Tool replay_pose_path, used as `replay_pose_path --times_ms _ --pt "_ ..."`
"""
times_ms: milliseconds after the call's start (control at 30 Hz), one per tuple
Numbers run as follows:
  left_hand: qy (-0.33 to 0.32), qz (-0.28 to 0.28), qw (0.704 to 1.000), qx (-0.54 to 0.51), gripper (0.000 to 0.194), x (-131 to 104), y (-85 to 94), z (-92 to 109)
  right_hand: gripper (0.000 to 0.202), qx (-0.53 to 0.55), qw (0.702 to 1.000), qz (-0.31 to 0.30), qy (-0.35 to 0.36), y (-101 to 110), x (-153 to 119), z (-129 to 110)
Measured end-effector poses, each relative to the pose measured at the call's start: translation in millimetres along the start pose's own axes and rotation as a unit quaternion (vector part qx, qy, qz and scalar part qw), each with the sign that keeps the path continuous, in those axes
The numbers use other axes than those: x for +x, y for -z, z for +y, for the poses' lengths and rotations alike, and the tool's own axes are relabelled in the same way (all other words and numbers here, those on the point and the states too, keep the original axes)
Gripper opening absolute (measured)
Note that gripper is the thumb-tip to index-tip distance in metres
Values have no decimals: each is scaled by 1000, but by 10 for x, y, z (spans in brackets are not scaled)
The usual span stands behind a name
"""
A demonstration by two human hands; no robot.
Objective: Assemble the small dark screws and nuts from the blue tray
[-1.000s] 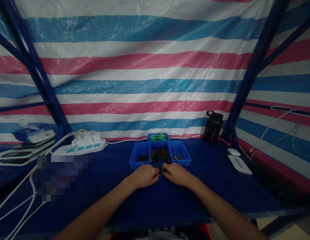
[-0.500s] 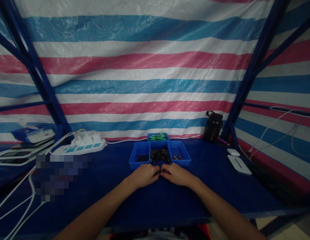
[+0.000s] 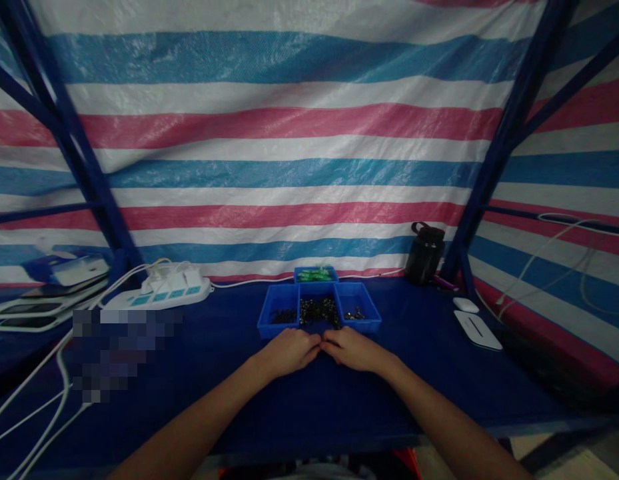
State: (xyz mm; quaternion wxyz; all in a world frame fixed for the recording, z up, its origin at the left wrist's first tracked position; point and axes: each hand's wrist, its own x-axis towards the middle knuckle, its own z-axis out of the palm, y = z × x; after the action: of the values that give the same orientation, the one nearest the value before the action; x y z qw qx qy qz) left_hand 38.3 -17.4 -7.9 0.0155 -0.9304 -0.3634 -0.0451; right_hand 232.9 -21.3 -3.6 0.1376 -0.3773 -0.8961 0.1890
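My left hand (image 3: 293,350) and my right hand (image 3: 353,348) meet fingertip to fingertip above the blue table, just in front of the bins. Fingers on both are curled and pinched together; whatever is between them is too small or hidden to make out. Close beyond the left hand stands a blue bin (image 3: 263,319) with thin dark parts. A middle blue bin (image 3: 318,289) contains many small black parts (image 3: 319,311), its front partly covered by my hands. The right blue bin (image 3: 372,313) holds a few small shiny metal pieces (image 3: 355,313).
Behind these sits a blue bin with green items (image 3: 316,274). A white power strip (image 3: 164,293) with plugs and cables lies left, near stacked devices (image 3: 44,307). To the right are a black bottle (image 3: 425,255) and a white flat device (image 3: 478,329). Striped sheeting (image 3: 309,173) hangs behind.
My fingertips have come together, closing the small gap between the hands. The arms and bins stay where they were.
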Motion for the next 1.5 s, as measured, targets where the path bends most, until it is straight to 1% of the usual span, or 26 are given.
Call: replay_pose_path --times_ms 133,267,367,700,933,1033,1267,1500 --pt "-4 1 1000 -5 25 1 -10 -2 20 12 1000 -7 -23 -16 5 13" --pt "-10 0 1000 -9 22 -3 21 15 13 10 999 -1 -34 -21 5 22" --pt "-11 -7 1000 -16 21 -5 33 20 10 5 999 -4 -42 -15 3 17" --pt "11 -7 1000 -3 26 -8 36 3 15 0 1000 -4 -27 -22 -2 41" --pt "4 -7 1000 -1 25 -9 31 10 19 1 1000 9 -18 -34 3 63" --pt "-1 -8 1000 -4 25 -13 35 13 20 3 1000 6 -22 -35 5 61" --pt "6 -17 1000 -13 23 -13 45 15 20 10 1000 4 -22 -45 9 82" --pt "23 -4 999 -26 21 -5 17 4 20 11 1000 7 -25 -56 5 106"
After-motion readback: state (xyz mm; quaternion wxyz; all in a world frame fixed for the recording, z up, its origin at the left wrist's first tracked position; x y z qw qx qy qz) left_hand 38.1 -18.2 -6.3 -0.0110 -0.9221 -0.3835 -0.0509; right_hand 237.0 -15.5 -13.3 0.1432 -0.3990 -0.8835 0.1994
